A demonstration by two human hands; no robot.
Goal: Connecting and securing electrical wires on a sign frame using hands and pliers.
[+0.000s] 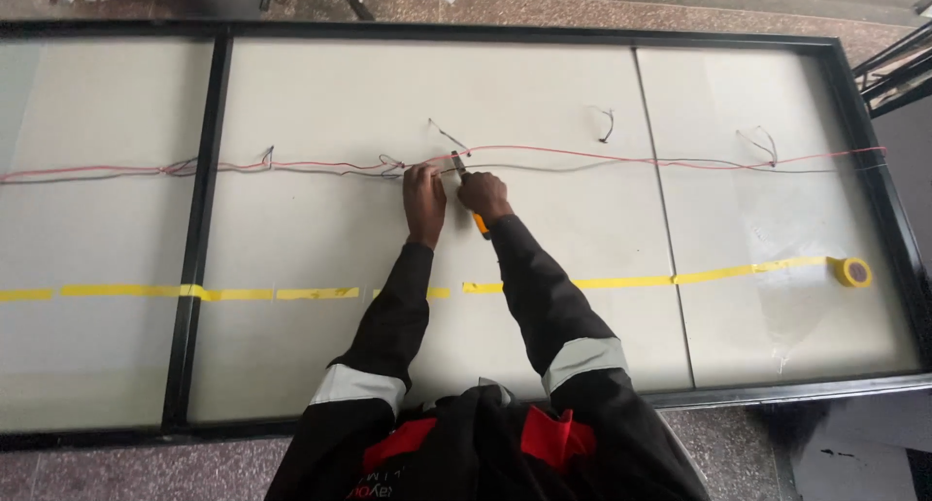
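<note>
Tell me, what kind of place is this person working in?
Probably a workshop or building site floor. A large black-framed panel lies flat on speckled stone flooring, red and grey wires run across it, and the right hand works them with an orange-handled tool.

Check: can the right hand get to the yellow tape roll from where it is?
Probably not without shifting: the right hand grips a tool at the wires mid-panel, while the tape roll lies by the far right frame; nothing blocks the path.
</note>
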